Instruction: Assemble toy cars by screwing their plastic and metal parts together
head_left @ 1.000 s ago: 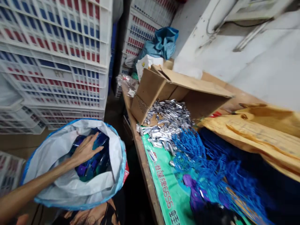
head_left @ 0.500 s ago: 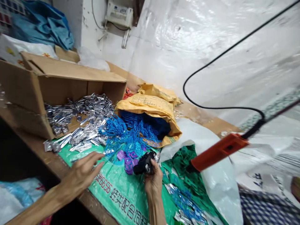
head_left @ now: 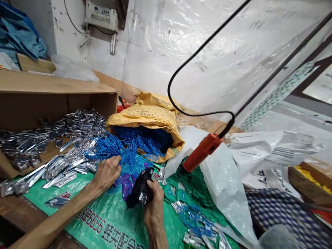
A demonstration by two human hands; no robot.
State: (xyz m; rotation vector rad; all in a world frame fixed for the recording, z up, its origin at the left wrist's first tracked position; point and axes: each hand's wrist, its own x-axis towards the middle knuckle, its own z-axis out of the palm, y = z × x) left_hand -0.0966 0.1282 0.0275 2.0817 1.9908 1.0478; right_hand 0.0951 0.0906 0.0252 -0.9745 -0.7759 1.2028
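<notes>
My right hand (head_left: 155, 196) is wrapped around a bundle of black pieces (head_left: 141, 188) with white printed marks. Curled at the near edge of a pile of thin blue plastic strips (head_left: 109, 144), my left hand (head_left: 108, 173) has its fingers drawn together; their tips are hidden, so what they hold cannot be made out. Purple tags (head_left: 127, 185) lie between the two hands, partly behind the black bundle. Shiny silver packets (head_left: 61, 174) are heaped to the left of my left hand. Everything rests on a green printed sheet (head_left: 77, 230).
A cardboard box (head_left: 57, 84) full of silver pieces lies on its side at left. Behind the blue strips is an open yellow sack (head_left: 145, 116). An orange-handled tool (head_left: 202, 152) hangs by a black cable over green pieces (head_left: 199, 188) and white plastic (head_left: 220, 183).
My left hand has moved forward to the blue strips, and its spread fingers have curled in. My right hand still holds the black bundle. The view has turned to the right.
</notes>
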